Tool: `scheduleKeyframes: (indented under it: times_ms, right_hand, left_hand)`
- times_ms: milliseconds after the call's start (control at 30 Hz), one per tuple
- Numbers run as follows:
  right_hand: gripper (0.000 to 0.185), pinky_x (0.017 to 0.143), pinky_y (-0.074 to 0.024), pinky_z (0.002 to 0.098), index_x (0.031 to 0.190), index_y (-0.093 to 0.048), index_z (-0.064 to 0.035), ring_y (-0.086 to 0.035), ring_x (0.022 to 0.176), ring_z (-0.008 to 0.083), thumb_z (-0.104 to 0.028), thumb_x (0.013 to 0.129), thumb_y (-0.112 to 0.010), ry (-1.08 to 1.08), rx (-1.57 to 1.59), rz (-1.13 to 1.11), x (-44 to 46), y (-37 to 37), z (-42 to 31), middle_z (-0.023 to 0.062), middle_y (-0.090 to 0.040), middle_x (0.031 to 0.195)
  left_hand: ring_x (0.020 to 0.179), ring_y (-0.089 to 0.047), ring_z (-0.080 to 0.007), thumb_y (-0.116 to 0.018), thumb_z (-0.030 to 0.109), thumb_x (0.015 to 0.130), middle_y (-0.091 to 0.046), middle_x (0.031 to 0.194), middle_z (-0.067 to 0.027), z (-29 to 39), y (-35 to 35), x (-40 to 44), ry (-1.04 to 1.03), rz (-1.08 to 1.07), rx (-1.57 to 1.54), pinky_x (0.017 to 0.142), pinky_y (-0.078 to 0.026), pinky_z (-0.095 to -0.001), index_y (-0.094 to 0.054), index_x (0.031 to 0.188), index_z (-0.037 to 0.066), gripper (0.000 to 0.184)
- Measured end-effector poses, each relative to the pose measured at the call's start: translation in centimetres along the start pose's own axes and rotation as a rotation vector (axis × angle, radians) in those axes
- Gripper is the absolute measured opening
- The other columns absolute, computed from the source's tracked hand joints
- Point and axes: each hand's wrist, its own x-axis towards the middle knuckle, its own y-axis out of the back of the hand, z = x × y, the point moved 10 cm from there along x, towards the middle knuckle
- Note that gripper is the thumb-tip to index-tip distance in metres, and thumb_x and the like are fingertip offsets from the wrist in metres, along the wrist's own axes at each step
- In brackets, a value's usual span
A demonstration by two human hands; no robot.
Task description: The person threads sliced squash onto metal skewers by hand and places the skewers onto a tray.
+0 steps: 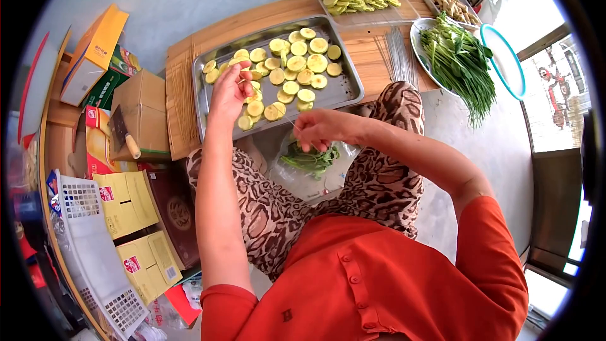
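My left hand (230, 89) hovers over the left side of the metal tray (348, 92), fingers loosely bent and apart beside zucchini slices. I see nothing clearly held in it. My right hand (320, 129) is closed on a thin skewer (291, 122) just off the tray's front edge. The skewer points up and left toward a zucchini slice (275, 111) that appears to be on its tip. Many round, yellow-green zucchini slices (317, 62) lie scattered in the tray.
A clear container (409, 11) of zucchini slices, thin metal skewers (399, 57), and a plate of green vegetables (456, 57) are at the right. Thin sticks (181, 104) lie left of the tray. Greens in a plastic bag (308, 159) sit between my legs. Boxes (140, 110) stand left.
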Motion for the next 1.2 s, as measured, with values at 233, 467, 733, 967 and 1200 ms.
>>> scheduleKeyframes:
  times_ms: [233,467,733,967,1200]
  right_hand:
    - [0.012,0.044,-0.0317,0.02,0.094,-0.056,-0.0028,-0.042,0.047,0.007,-0.013,0.089,-0.052,0.272,0.134,0.187,5.1,5.9,-4.5,0.0026,-0.056,0.065]
    - [0.017,0.043,-0.03,0.0224,0.095,-0.057,-0.0011,-0.036,0.044,0.0092,-0.017,0.091,-0.051,0.257,0.465,0.435,4.1,12.6,-1.8,0.0013,-0.049,0.058]
    - [0.013,0.043,-0.028,0.0218,0.091,-0.058,-0.0037,-0.038,0.046,0.0072,-0.016,0.09,-0.053,0.391,0.399,0.478,1.9,12.5,-4.3,0.0007,-0.051,0.059]
    - [0.013,0.044,-0.0266,0.0204,0.093,-0.057,-0.0048,-0.039,0.048,0.0065,-0.017,0.091,-0.053,0.481,0.505,0.568,0.2,14.8,-5.6,-0.0006,-0.05,0.06]
    - [0.01,0.043,-0.0324,0.0219,0.085,-0.06,-0.0039,-0.042,0.046,0.0087,-0.013,0.087,-0.056,0.544,0.607,0.602,-0.8,16.5,-6.2,0.0027,-0.054,0.061]
  left_hand:
    - [0.062,-0.054,-0.0119,-0.048,0.03,0.095,-0.056,0.08,-0.0031,-0.4,-0.4,-0.3,0.052,0.038,0.129,0.057,-0.045,-0.0246,-0.055,0.112,0.003,0.033]
    - [0.061,-0.057,-0.0099,-0.051,0.024,0.093,-0.059,0.081,-0.0044,0.1,3.0,0.4,-0.062,0.261,0.523,0.054,-0.045,-0.0213,-0.058,0.107,0.004,0.026]
    - [0.07,-0.063,-0.0238,-0.06,0.02,0.08,-0.066,0.079,-0.0111,-3.9,-0.9,2.2,-0.233,0.046,1.321,0.065,-0.048,-0.0345,-0.064,0.095,0.006,0.021]
    - [0.092,-0.06,-0.0317,-0.058,0.021,0.08,-0.065,0.093,-0.0137,-5.5,-4.4,4.7,-0.249,-0.073,1.448,0.079,-0.047,-0.0395,-0.063,0.099,0.006,0.026]
    - [0.104,-0.053,-0.0308,-0.06,0.014,0.079,-0.057,0.11,-0.0123,-5.9,-9.9,7.8,-0.521,-0.139,1.691,0.086,-0.044,-0.0415,-0.057,0.112,0.007,0.033]
